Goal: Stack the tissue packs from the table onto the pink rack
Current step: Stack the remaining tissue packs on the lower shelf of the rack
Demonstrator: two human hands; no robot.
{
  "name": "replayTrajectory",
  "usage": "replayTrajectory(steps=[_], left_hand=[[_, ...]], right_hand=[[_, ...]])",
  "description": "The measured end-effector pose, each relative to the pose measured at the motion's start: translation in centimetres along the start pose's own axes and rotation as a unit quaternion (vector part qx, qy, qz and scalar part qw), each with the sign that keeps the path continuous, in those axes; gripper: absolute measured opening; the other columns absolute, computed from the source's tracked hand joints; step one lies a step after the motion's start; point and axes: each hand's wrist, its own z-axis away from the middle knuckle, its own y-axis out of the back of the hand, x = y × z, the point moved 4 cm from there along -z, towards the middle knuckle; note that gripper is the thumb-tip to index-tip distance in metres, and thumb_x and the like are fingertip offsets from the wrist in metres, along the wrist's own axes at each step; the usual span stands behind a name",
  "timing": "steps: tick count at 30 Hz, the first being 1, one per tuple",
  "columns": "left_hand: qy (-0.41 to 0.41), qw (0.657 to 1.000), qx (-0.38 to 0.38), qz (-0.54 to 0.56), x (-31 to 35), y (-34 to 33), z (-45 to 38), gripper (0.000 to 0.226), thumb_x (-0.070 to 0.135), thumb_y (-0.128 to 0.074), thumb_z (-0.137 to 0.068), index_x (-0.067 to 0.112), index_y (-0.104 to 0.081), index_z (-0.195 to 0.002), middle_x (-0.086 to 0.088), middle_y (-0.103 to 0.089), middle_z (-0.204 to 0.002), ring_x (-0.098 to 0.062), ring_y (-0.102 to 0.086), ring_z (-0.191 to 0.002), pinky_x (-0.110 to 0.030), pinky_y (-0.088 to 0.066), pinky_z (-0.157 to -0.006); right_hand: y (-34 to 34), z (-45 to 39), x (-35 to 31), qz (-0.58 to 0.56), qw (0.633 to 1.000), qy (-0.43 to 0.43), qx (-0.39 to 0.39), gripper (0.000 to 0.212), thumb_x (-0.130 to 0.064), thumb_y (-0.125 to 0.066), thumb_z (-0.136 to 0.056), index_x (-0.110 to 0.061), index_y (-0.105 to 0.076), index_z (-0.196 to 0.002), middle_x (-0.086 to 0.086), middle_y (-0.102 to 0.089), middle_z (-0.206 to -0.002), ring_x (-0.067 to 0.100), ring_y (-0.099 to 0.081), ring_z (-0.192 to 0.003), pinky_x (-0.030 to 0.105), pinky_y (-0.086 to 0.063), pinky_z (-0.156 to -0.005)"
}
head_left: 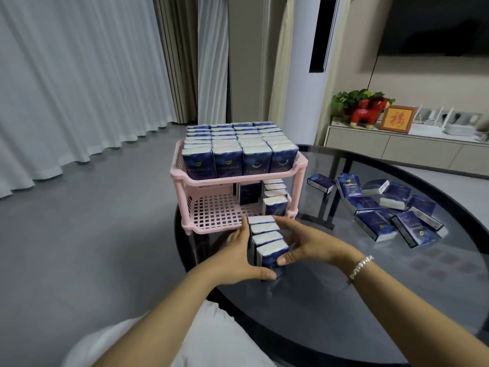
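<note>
A pink two-shelf rack [211, 215] stands at the left edge of the round glass table [357, 300]. Its top shelf is packed with upright dark blue tissue packs [230, 147]. On the lower shelf, several packs [275, 200] stand along the right side and back. Just in front of the rack, a row of several upright packs [267, 242] is pressed between my two hands. My left hand [235, 255] grips the row's left side, my right hand [304, 242] its right side. Loose packs [383, 205] lie scattered on the table to the right.
The left part of the rack's lower shelf holds nothing. A low cabinet [397, 147] with a plant, a red figure and a framed picture stands behind the table. Curtains hang at the left, above grey floor.
</note>
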Motion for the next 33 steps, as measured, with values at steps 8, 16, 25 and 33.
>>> replayTrajectory(steps=[8,16,25,33], left_hand=[[-0.009,0.989,0.069,0.13,-1.2,0.8,-1.5,0.097,0.027,-0.085,-0.066,0.025,-0.019,-0.137,0.01,-0.042,-0.136,-0.005,-0.044,-0.124,-0.021,-0.04,-0.099],[0.02,0.979,0.137,0.148,-1.9,5.4,-3.9,0.112,0.044,-0.083,-0.05,0.021,-0.022,-0.141,0.008,-0.049,-0.135,-0.012,-0.05,-0.123,-0.033,-0.038,-0.109],[0.012,0.987,0.11,0.113,-2.1,6.1,-8.2,0.086,0.022,-0.081,-0.073,0.021,-0.029,-0.142,0.01,-0.043,-0.129,-0.015,-0.044,-0.128,-0.023,-0.036,-0.099],[0.027,0.988,0.126,0.081,-2.8,6.7,-10.4,0.092,0.04,-0.077,-0.075,0.022,-0.023,-0.147,0.002,-0.034,-0.15,-0.021,-0.038,-0.135,-0.026,-0.032,-0.103]], right_hand=[[-0.6,-1.7,0.4,-0.092,0.994,0.051,0.002,0.077,-0.001,-0.075,-0.074,-0.038,-0.041,-0.131,-0.005,-0.056,-0.132,0.033,-0.057,-0.113,0.037,-0.051,-0.095],[2.3,-2.2,1.2,-0.098,0.92,0.054,0.377,0.028,-0.023,-0.074,-0.078,-0.014,-0.057,-0.098,0.0,-0.06,-0.088,0.011,-0.056,-0.077,0.011,-0.047,-0.062],[3.2,-4.6,3.6,-0.035,0.869,0.016,0.493,0.038,-0.016,-0.061,-0.088,-0.016,-0.048,-0.123,-0.001,-0.055,-0.105,0.021,-0.055,-0.099,0.031,-0.048,-0.083],[3.2,-5.0,4.0,0.051,0.862,0.029,0.503,0.025,-0.004,-0.055,-0.089,-0.014,-0.061,-0.112,-0.006,-0.052,-0.089,0.023,-0.05,-0.097,0.024,-0.037,-0.078]])
